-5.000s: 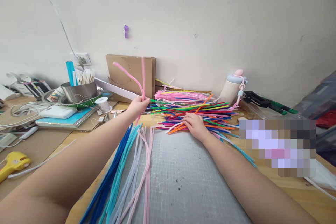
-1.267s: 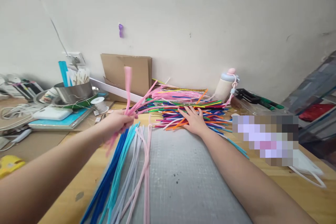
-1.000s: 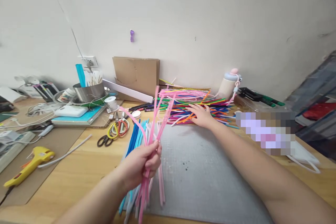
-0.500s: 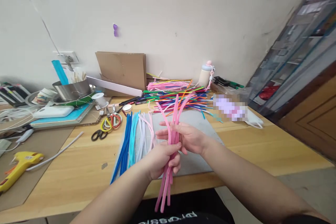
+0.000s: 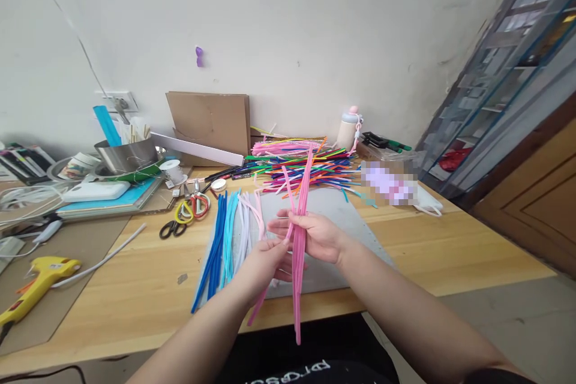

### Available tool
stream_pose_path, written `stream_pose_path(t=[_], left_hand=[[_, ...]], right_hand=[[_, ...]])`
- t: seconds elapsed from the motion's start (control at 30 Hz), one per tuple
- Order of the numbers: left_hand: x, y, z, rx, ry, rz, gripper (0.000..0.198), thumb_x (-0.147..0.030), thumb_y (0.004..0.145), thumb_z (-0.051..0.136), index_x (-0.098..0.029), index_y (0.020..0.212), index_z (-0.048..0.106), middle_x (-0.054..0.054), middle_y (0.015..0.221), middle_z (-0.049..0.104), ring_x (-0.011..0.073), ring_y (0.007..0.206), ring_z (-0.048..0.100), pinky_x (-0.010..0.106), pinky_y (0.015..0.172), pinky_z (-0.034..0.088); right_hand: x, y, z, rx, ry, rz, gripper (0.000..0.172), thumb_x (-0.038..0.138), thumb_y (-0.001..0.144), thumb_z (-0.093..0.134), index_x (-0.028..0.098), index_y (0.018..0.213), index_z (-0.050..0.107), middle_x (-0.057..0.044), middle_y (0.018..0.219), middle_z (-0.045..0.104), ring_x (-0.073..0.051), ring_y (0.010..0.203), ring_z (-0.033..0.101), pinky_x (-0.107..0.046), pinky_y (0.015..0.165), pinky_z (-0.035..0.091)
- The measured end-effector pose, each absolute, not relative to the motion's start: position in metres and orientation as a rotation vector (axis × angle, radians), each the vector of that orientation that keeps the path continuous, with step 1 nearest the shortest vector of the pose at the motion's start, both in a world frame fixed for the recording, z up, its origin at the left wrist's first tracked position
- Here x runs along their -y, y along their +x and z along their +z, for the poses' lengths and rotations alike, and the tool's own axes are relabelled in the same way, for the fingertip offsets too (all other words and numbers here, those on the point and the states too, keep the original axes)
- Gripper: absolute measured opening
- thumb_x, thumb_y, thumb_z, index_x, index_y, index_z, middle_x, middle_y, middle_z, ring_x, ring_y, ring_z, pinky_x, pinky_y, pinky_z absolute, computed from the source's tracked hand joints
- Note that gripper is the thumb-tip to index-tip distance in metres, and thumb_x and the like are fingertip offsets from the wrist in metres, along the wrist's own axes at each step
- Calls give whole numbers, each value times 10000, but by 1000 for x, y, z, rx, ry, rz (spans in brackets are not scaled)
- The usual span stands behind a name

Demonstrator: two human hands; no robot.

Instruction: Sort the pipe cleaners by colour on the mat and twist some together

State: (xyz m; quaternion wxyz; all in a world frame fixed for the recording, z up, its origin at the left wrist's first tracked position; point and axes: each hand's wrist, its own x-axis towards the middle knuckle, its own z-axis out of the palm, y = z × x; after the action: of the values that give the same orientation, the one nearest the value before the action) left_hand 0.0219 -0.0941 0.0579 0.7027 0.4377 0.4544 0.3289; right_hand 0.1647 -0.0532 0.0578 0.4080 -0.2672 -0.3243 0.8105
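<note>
1. The pink pipe cleaners (image 5: 297, 279) stand nearly upright in mid-air at the centre of the frame, just over the near edge of the wooden table (image 5: 450, 252). Their tops fan slightly above the hands and their lower ends hang below the table edge.
2. The work in hand looks like evening up this bundle. One stray stem (image 5: 258, 309) angles off to the lower left instead of lying in line with the rest.
3. The right hand (image 5: 317, 234) cradles the bundle from behind with its palm turned toward the camera. Its fingers (image 5: 281, 225) curl loosely round the stems and the thumb lies across the front — a light hold, not a clamp.
4. The left hand (image 5: 270, 258) sits just left of the bundle, its fingertips pinched narrow on the stray stem where it meets the others.
5. As a judgement, such limp stems need a steady hold on the bundle while any single one is shifted, or the tops will splay.
6. Both forearms rise from the bottom of the frame and meet at the centre.
7. Behind the hands lies a grey cutting mat (image 5: 333, 210), with a sorted row of blue, turquoise, white and pale stems (image 5: 225, 234) along its left side.
8. Further up is a mixed heap of coloured stems (image 5: 310, 171) — scissors (image 5: 184, 219) lie to its left, and a yellow glue gun (image 5: 31, 279) is at the far left.
</note>
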Motion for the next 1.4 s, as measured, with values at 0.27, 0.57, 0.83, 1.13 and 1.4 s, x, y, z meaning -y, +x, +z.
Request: stream_pose_path(t=[0.27,0.57,0.83,1.13,1.4], left_hand=[[83,25,57,-799,925,656,359,-433,808,586,-91,904,638,141,758,708,198,667,676,310,666,510],[92,34,60,-620,242,853,464,-414,913,333,-59,1078,582,195,1060,658,250,924,658,335,814,486],[95,36,46,-585,64,1017,468,-420,909,330,-86,1163,537,177,1075,649,254,981,638,370,849,496],[92,35,47,-533,4,1068,523,-456,908,352,-63,1225,490,192,1148,616,255,980,636,375,874,495],[91,30,53,-542,97,1092,489,-446,915,327,-83,1194,499,213,1154,611,260,977,641,350,791,516]], right_hand=[[42,171,77,906,-542,1843,59,253,869,525,197,875,541,-55,904,717,-198,977,648,-423,995,406],[35,191,99,872,-445,1595,102,272,915,447,247,892,543,10,929,712,-155,970,646,-421,996,415],[49,186,94,880,-437,1481,58,289,889,500,260,887,550,16,946,703,-173,1029,618,-447,1002,403],[58,181,89,910,-444,1523,76,221,870,523,248,917,578,5,963,703,-163,1040,611,-428,1016,397],[55,186,84,835,-486,1572,75,207,867,528,228,915,582,-18,952,710,-180,1019,625,-433,980,432]])
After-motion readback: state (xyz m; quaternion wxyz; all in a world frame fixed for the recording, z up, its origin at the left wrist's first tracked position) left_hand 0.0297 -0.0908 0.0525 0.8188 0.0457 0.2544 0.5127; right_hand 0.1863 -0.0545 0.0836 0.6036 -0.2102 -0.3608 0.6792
